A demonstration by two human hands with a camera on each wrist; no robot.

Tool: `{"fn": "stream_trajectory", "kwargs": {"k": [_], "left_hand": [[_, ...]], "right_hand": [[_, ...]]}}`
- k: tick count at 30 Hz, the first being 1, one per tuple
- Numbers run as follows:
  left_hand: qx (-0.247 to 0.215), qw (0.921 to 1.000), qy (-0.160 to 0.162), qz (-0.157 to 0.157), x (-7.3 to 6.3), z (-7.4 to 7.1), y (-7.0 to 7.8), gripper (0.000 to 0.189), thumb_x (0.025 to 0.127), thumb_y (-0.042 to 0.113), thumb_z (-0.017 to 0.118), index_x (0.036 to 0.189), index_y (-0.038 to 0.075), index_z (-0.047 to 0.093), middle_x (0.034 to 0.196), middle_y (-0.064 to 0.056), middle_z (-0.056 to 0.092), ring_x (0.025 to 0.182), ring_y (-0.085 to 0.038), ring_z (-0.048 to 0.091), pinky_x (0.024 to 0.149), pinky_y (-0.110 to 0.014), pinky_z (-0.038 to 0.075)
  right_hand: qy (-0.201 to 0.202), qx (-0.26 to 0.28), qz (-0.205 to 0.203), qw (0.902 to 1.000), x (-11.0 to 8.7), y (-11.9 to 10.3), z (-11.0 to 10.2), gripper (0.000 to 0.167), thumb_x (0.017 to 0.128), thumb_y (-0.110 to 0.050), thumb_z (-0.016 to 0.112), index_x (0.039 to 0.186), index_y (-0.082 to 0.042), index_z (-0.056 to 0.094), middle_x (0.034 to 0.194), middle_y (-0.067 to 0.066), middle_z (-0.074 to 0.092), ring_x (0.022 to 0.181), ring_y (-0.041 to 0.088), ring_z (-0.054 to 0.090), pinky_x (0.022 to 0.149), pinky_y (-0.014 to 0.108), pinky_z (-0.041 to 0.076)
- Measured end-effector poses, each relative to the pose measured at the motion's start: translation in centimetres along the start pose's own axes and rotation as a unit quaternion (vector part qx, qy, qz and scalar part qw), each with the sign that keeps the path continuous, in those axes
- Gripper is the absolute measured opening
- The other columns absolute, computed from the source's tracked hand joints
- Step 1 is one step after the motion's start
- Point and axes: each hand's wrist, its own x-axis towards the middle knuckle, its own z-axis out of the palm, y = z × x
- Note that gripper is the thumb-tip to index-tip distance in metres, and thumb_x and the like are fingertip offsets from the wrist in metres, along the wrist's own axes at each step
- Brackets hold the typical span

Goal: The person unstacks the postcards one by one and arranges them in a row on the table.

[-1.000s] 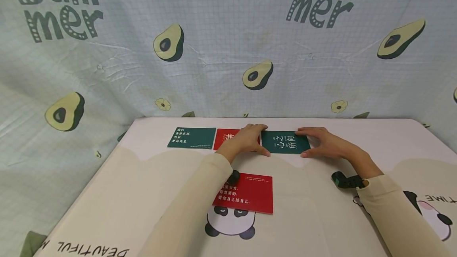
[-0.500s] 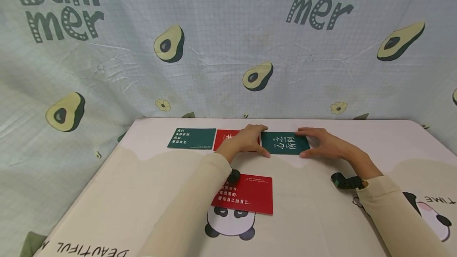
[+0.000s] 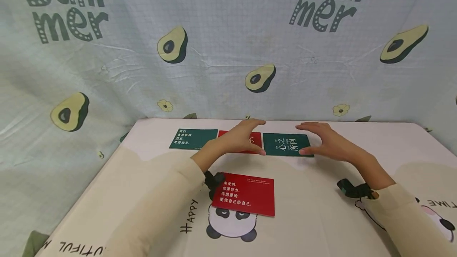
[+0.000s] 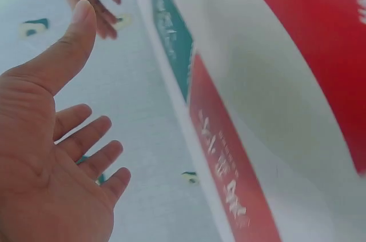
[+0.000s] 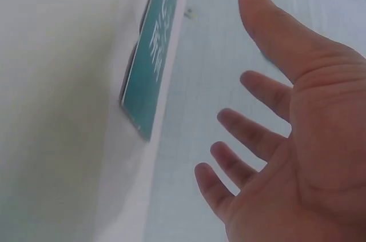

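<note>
Along the table's far side lie three cards in a row. At its left end is a green card with white writing. The middle red card is partly covered by my left hand, which hovers over it with fingers spread and holds nothing. To its right lies a second green card. My right hand, thumb and fingers apart, is in the air by that card's right end; the right wrist view shows a gap between this hand and the green card. Closer to me is another red card.
The pale table cover has a printed panda beneath the near red card. Behind the table's far edge hangs a light cloth with avocado prints. Dark devices sit on both wrists, such as the right wrist device.
Both hands have come off the cards and risen slightly. The left hand has shifted left and the right hand a little right. The cards keep their places on the table.
</note>
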Motion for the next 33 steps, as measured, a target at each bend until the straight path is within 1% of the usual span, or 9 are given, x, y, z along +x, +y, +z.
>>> {"fn": "stream_trajectory", "kwargs": {"k": [3, 6, 10, 13, 18, 23, 27, 30, 33], "left_hand": [[-0.017, 0.9998, 0.011, 0.003, -1.9, -0.7, -0.1, 0.092, 0.073, 0.031, 0.084, 0.148, 0.014, 0.034, 0.149, -0.006, 0.036, 0.137, -0.022, 0.028, 0.103, -0.043, 0.039], [-0.029, 0.9994, 0.019, 0.004, -3.9, -0.8, -0.3, 0.094, 0.072, 0.030, 0.085, 0.148, 0.014, 0.032, 0.148, -0.006, 0.036, 0.136, -0.023, 0.029, 0.103, -0.044, 0.039], [-0.042, 0.9989, 0.018, 0.005, -6.2, -0.2, -0.7, 0.097, 0.070, 0.029, 0.086, 0.149, 0.014, 0.030, 0.148, -0.007, 0.036, 0.135, -0.022, 0.032, 0.100, -0.042, 0.042], [-0.051, 0.9987, 0.009, -0.003, -7.7, 0.3, -0.8, 0.099, 0.068, 0.029, 0.086, 0.149, 0.016, 0.031, 0.147, -0.006, 0.036, 0.134, -0.021, 0.031, 0.097, -0.040, 0.046], [-0.056, 0.9984, -0.007, -0.007, -10.0, 0.6, -0.9, 0.099, 0.068, 0.027, 0.087, 0.149, 0.017, 0.031, 0.145, -0.005, 0.037, 0.134, -0.022, 0.032, 0.096, -0.043, 0.046], [-0.067, 0.9973, -0.024, -0.020, -11.7, 1.0, -1.3, 0.098, 0.068, 0.024, 0.086, 0.149, 0.016, 0.031, 0.144, -0.007, 0.038, 0.133, -0.024, 0.033, 0.095, -0.044, 0.047], [-0.074, 0.9958, -0.043, -0.033, -12.9, 1.4, -1.8, 0.096, 0.069, 0.022, 0.086, 0.149, 0.015, 0.032, 0.143, -0.007, 0.040, 0.132, -0.024, 0.034, 0.099, -0.046, 0.043], [-0.076, 0.9948, -0.057, -0.039, -13.5, 1.7, -2.2, 0.095, 0.069, 0.022, 0.085, 0.148, 0.015, 0.033, 0.141, -0.005, 0.042, 0.131, -0.022, 0.035, 0.098, -0.045, 0.044], [-0.078, 0.9941, -0.063, -0.041, -13.8, 1.9, -2.6, 0.096, 0.068, 0.021, 0.086, 0.148, 0.015, 0.033, 0.139, -0.004, 0.043, 0.128, -0.022, 0.037, 0.095, -0.042, 0.047]], "right_hand": [[0.003, -0.003, -0.009, 0.9999, -0.6, -1.0, 0.2, 0.079, 0.078, -0.044, 0.077, 0.142, -0.010, 0.045, 0.147, 0.017, 0.035, 0.133, 0.040, 0.023, 0.099, 0.068, 0.028], [0.005, -0.005, -0.011, 0.9999, -1.0, -2.1, 0.6, 0.077, 0.077, -0.042, 0.078, 0.141, -0.011, 0.046, 0.146, 0.016, 0.036, 0.133, 0.038, 0.026, 0.097, 0.066, 0.033], [-0.003, 0.004, -0.010, 0.9999, -1.6, -3.4, 1.2, 0.077, 0.078, -0.047, 0.076, 0.140, -0.013, 0.046, 0.143, 0.014, 0.039, 0.130, 0.036, 0.031, 0.094, 0.063, 0.040], [-0.019, 0.020, -0.016, 0.9995, -2.0, -4.6, 1.9, 0.077, 0.078, -0.051, 0.073, 0.140, -0.014, 0.046, 0.141, 0.013, 0.042, 0.128, 0.035, 0.035, 0.092, 0.060, 0.043], [-0.043, 0.045, -0.013, 0.9979, -2.8, -6.7, 3.3, 0.075, 0.076, -0.050, 0.075, 0.139, -0.018, 0.048, 0.140, 0.010, 0.043, 0.129, 0.035, 0.034, 0.092, 0.056, 0.045], [-0.063, 0.062, 0.006, 0.9961, -3.6, -8.5, 4.7, 0.074, 0.073, -0.048, 0.078, 0.137, -0.022, 0.050, 0.139, 0.007, 0.044, 0.130, 0.034, 0.034, 0.088, 0.052, 0.049], [-0.073, 0.059, -0.001, 0.9956, -3.9, -9.5, 5.8, 0.075, 0.072, -0.047, 0.080, 0.135, -0.020, 0.051, 0.137, 0.005, 0.046, 0.129, 0.032, 0.035, 0.089, 0.049, 0.050], [-0.081, 0.060, -0.004, 0.9949, -4.0, -10.1, 6.4, 0.076, 0.071, -0.046, 0.081, 0.135, -0.019, 0.051, 0.136, 0.004, 0.046, 0.129, 0.030, 0.035, 0.087, 0.045, 0.051], [-0.091, 0.068, 0.005, 0.9935, -3.9, -10.5, 6.8, 0.078, 0.069, -0.045, 0.082, 0.136, -0.020, 0.050, 0.136, 0.004, 0.044, 0.129, 0.030, 0.034, 0.082, 0.038, 0.054]]}}
